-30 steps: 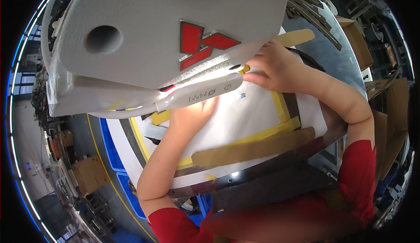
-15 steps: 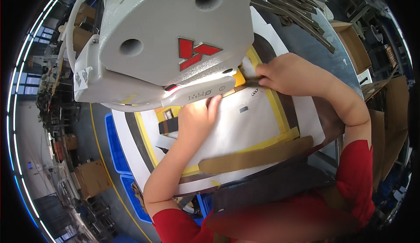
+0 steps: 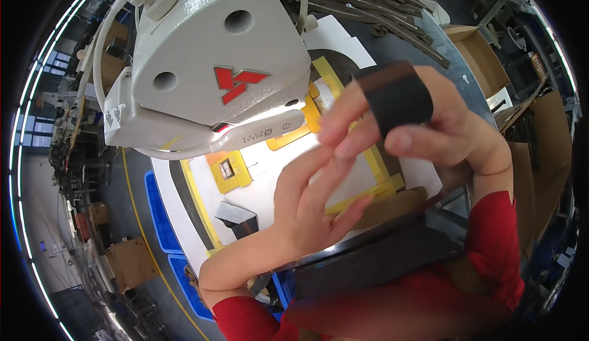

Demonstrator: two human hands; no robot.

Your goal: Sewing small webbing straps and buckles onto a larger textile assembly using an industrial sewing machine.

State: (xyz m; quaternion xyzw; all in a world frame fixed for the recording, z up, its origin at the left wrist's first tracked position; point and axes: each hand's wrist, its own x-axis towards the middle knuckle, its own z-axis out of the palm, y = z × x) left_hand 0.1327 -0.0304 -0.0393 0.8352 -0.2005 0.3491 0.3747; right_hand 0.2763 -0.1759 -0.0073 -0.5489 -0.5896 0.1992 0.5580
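The right hand appears to hold a wide black, fabric-like band with a brownish stripe, bent into an open curve across its fingers; the band itself partly hides the grip. The left hand has its fingers extended and its thumb apart, with nothing visible in its grasp. The fingertips of the 2 hands meet in this view, though blur leaves actual contact unclear. The band is raised above the tabletop, to the right of the rough-coated, grey-white machine head.

The band should be light and unlikely to break, flexible yet springy enough to keep its curve. Its flat face looks smooth and may slide a little, so a thumb-and-finger pinch near an end, or across the full width, should be surest.

Beneath the hands lies a smooth, flat white sheet bordered with matte yellow tape. On it are a flat yellow plate with a small rectangular window and, nearer the left forearm, a folded grey-and-black piece with angular creases. Long, flat, dark strips lie in a loose pile beyond.
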